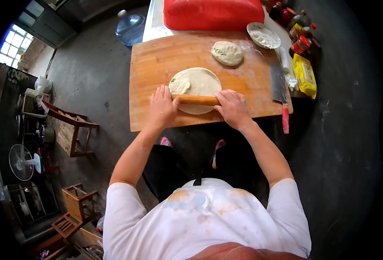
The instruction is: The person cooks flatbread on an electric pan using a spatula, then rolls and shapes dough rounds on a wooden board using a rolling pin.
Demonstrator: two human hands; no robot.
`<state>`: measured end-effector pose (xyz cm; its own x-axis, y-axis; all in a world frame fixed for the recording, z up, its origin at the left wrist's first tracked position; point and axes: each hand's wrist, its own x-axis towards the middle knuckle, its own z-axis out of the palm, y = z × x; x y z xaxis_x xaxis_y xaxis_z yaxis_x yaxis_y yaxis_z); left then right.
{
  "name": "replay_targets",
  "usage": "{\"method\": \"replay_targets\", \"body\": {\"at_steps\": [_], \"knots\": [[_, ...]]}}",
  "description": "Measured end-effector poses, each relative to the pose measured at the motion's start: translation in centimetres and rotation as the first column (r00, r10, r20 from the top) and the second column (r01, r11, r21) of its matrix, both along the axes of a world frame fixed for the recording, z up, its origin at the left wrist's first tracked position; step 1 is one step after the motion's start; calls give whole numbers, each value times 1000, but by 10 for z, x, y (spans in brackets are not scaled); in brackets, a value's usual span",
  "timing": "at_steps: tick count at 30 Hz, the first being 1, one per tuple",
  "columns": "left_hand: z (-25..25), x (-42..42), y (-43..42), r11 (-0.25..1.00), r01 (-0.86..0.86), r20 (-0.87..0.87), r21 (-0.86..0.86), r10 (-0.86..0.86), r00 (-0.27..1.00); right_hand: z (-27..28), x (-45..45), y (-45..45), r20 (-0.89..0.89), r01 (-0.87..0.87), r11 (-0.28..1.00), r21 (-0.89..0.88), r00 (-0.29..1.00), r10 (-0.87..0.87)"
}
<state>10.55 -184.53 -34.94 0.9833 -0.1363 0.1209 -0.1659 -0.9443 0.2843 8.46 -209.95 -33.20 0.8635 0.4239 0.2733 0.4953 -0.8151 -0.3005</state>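
Observation:
A wooden rolling pin (196, 100) lies across a flat round of dough (202, 80), toward its near side. My left hand (163, 105) grips the pin's left end, thumb along it and fingers pointing away from me. On the right end is my right hand (233, 106), its fingers curled over the wood. A small green fleck shows at the dough's left edge. Behind it, a thicker lump of dough (227, 53) rests on the wooden board (152, 65). Both ends of the pin are hidden under my hands.
At the board's right lies a cleaver (278, 86), its red handle past the near edge. A plate of flour (265, 35), a red cover (213, 15), a yellow packet (304, 76) and several bottles stand behind. A water jug (130, 28) and wooden chair (75, 130) are left.

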Motion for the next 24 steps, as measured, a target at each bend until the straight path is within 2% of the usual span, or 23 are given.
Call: {"method": "replay_targets", "body": {"at_steps": [1, 2, 3, 4, 5, 6, 7, 8, 9, 11, 13, 14, 16, 18, 20, 22, 23, 24], "knots": [[-3, 7, -5, 1000, -8, -1, 1, 8, 1000, -12, 11, 5, 34, 64, 997, -47, 997, -63], [-5, 19, -9, 999, -45, 56, -3, 45, 997, -20, 26, 9, -83, 128, 964, -232, 985, -151], [-8, 33, -14, 996, -83, 112, -9, 84, 990, -21, 48, 10, -26, 179, 951, -254, 981, -191], [-3, 55, -18, 991, -126, 24, 48, 125, 992, -23, 69, 11, 25, 223, 935, -277, 974, -225], [-2, 74, -22, 988, -148, 60, 46, 145, 988, -24, 85, 14, 3, 210, 937, -280, 976, -218], [0, 93, -26, 985, -166, 115, 40, 160, 980, -19, 107, 14, 17, 282, 926, -251, 958, -287], [-2, 106, -26, 985, -167, 124, 40, 161, 979, -14, 120, 14, 39, 355, 909, -217, 934, -355], [-6, 116, -26, 990, -114, 194, 85, 96, 976, -17, 122, 13, 45, 356, 910, -214, 934, -355], [-2, 118, -27, 989, -66, 260, 131, 30, 965, -17, 123, 14, 77, 342, 919, -194, 940, -333], [-7, 99, -19, 994, -26, 211, 102, 4, 977, -24, 117, 12, 94, 317, 931, -183, 948, -304], [-10, 56, -11, 997, 21, 148, 75, -32, 989, -11, 79, 14, -26, 150, 960, -235, 987, -160], [-10, 34, -8, 997, 74, 161, 27, -78, 984, -21, 62, 12, 40, 98, 953, -285, 995, -90], [-11, -10, -2, 992, 125, 195, -19, -119, 974, -26, 17, 11, 52, 55, 982, -180, 998, -46], [-14, -49, 4, 982, 189, 205, -5, -184, 961, -23, -23, 11, 20, 13, 987, -157, 1000, -10], [-3, -56, 13, 973, 220, 140, 75, -229, 963, -12, -25, 10, 50, -16, 990, -137, 998, 24], [8, -38, 12, 972, 217, 95, 92, -226, 970, 12, -3, 12, -364, -32, 999, -16, 931, 24], [18, -19, 4, 986, 160, 180, 48, -166, 970, -3, 9, 11, -114, 11, 999, -31, 993, -15], [26, -2, -2, 994, 106, 274, 0, -102, 956, -14, 25, 15, -3, 86, 991, -99, 996, -87]]}}
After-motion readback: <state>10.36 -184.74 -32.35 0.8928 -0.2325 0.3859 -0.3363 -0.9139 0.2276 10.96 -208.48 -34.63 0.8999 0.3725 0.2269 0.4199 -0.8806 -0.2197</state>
